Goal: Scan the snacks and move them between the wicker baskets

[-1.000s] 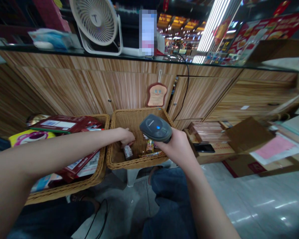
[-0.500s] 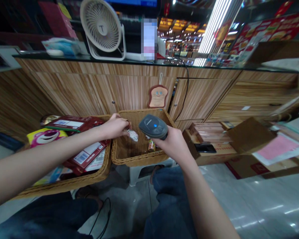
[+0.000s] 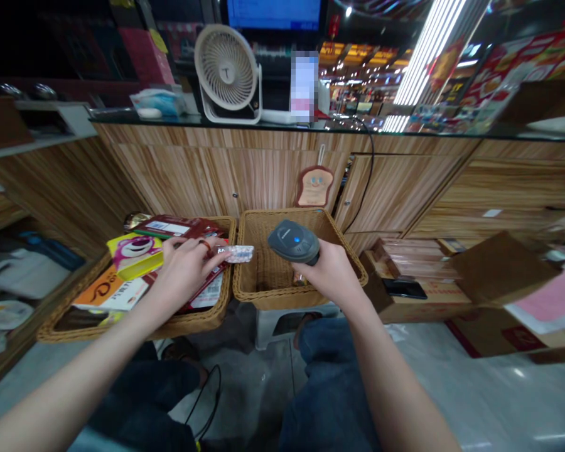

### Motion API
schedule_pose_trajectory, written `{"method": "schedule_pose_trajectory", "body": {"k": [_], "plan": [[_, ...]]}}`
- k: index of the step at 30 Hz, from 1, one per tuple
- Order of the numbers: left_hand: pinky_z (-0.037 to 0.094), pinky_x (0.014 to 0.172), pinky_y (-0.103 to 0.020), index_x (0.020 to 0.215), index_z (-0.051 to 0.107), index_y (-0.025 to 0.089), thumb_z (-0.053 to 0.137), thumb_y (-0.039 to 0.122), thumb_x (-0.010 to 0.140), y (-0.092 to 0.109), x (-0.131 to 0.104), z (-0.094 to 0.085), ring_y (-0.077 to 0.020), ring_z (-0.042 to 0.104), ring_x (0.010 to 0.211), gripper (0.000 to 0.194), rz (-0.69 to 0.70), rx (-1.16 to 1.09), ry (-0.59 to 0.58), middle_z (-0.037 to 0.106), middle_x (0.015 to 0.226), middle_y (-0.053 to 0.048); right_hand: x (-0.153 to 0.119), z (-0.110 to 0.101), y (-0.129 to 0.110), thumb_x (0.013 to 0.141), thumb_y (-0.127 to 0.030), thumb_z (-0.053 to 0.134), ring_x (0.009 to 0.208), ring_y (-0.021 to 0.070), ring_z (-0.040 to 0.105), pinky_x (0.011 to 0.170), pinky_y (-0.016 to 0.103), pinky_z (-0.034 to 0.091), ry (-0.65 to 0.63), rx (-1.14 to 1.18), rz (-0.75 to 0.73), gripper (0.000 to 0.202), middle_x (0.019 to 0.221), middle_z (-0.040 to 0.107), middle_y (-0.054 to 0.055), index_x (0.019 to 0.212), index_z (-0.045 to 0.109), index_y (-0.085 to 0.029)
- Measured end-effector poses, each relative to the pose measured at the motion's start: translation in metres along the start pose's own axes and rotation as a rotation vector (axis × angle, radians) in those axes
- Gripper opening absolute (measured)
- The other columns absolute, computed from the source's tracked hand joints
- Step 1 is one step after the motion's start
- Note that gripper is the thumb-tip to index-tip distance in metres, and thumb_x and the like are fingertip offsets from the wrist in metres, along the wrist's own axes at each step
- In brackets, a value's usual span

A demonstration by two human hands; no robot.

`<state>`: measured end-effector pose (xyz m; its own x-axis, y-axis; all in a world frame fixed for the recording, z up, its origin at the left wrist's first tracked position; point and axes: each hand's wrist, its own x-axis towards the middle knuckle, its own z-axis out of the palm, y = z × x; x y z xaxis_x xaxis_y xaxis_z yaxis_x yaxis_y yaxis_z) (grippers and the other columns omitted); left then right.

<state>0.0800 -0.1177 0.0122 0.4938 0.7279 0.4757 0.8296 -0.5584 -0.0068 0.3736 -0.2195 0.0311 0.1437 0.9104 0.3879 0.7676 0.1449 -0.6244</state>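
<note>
Left hand: fingers pinching one end of a small, clear-and-white wrapped packet, which extends over the adjoining basket rims. Right hand: fingers closed around the grip of a dark grey plastic scanner, blue light lit, positioned above the tan, rectangular wicker right basket. That basket sits on a white plastic stool; one small colourful item is visible inside, partly hidden. The brown wicker left basket contains glossy maroon packages, a yellow cartoon-bear package and an orange-and-white packet, overlapping.
</note>
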Motion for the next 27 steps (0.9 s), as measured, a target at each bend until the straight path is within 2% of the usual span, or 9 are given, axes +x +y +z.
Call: {"method": "schedule_pose_trajectory", "body": {"k": [5,8,12,16,19,21,24,27], "plan": [[0.037,0.104,-0.05,0.115,0.072,0.026,0.052,0.047,0.107,0.007,-0.023,0.01,-0.0317,0.073,0.106,0.031,-0.01,-0.079,0.079,0.081,0.107,-0.01,-0.007,0.003,-0.014,0.079,-0.022,0.079,0.085,0.0331,0.08,0.072,0.035,0.055,-0.063,0.023,-0.022,0.009,0.089,0.083,0.012,0.086,0.074,-0.019],[0.037,0.102,-0.049,0.119,0.071,0.027,0.061,0.042,0.103,0.009,-0.031,0.016,-0.0308,0.072,0.109,0.024,-0.036,-0.13,0.117,0.081,0.111,-0.008,-0.013,0.002,-0.017,0.08,-0.021,0.077,0.086,0.0314,0.08,0.075,0.035,0.058,-0.066,0.125,-0.018,0.007,0.089,0.083,0.009,0.086,0.075,-0.019],[0.037,0.102,-0.05,0.114,0.071,0.027,0.067,0.044,0.1,0.011,-0.035,0.02,-0.0318,0.069,0.116,0.022,-0.08,-0.125,0.153,0.078,0.118,-0.009,-0.019,0.005,-0.015,0.084,-0.019,0.072,0.094,0.0274,0.08,0.086,0.035,0.061,-0.136,0.331,-0.04,0.014,0.095,0.084,0.005,0.097,0.079,-0.019],[0.037,0.101,-0.052,0.118,0.072,0.026,0.066,0.047,0.101,0.013,-0.036,0.02,-0.0336,0.066,0.12,0.028,-0.075,-0.073,0.176,0.073,0.119,-0.011,-0.027,0.017,-0.015,0.085,-0.017,0.069,0.1,0.0257,0.079,0.093,0.035,0.061,-0.235,0.417,-0.066,0.024,0.1,0.084,0.003,0.107,0.079,-0.02],[0.038,0.1,-0.052,0.12,0.072,0.025,0.065,0.047,0.102,0.013,-0.037,0.02,-0.0326,0.066,0.115,0.029,-0.068,-0.039,0.19,0.072,0.117,-0.011,-0.032,0.026,-0.018,0.091,-0.023,0.068,0.081,0.0255,0.08,0.081,0.033,0.063,-0.279,0.393,-0.015,0.012,0.075,0.08,0.002,0.098,0.078,-0.021],[0.038,0.1,-0.051,0.12,0.072,0.026,0.064,0.047,0.102,0.014,-0.038,0.02,-0.0327,0.064,0.116,0.029,-0.072,-0.021,0.195,0.071,0.117,-0.011,-0.033,0.028,-0.021,0.091,-0.024,0.069,0.073,0.0261,0.08,0.072,0.032,0.062,-0.256,0.347,0.025,0.007,0.065,0.075,0.001,0.089,0.076,-0.022],[0.038,0.1,-0.052,0.12,0.072,0.025,0.064,0.048,0.102,0.016,-0.038,0.018,-0.0334,0.064,0.116,0.03,-0.072,-0.003,0.199,0.07,0.117,-0.012,-0.032,0.027,-0.022,0.088,-0.021,0.07,0.075,0.0276,0.081,0.067,0.03,0.06,-0.2,0.29,0.049,0.006,0.066,0.076,0.002,0.083,0.073,-0.023],[0.038,0.099,-0.052,0.118,0.072,0.025,0.063,0.046,0.103,0.017,-0.038,0.018,-0.0327,0.064,0.114,0.027,-0.082,0.01,0.2,0.071,0.116,-0.011,-0.031,0.025,-0.021,0.085,-0.017,0.069,0.079,0.0285,0.082,0.067,0.03,0.06,-0.209,0.279,0.053,0.009,0.066,0.076,0.002,0.079,0.072,-0.023]]}}
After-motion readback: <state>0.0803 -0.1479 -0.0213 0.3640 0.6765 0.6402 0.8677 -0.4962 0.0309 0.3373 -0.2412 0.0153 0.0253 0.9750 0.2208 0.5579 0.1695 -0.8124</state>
